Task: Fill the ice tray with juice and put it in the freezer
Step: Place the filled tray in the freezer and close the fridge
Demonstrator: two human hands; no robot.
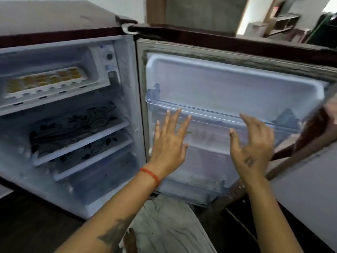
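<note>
A white ice tray (45,82) with orange juice in its cells lies flat in the freezer compartment (54,59) at the top left of the open fridge. My left hand (169,141) is open, fingers spread, in front of the inner side of the fridge door (228,84). My right hand (253,145) is open too, fingers slightly curled, near the clear door shelf (215,114). Neither hand holds anything. Both hands are well to the right of the tray.
Below the freezer are two glass shelves (76,132) with a black floral print and a drawer. The maroon fridge stands on a dark floor. A pale counter (310,189) lies at the right, beside the door's edge. My knee in grey cloth (164,225) is below.
</note>
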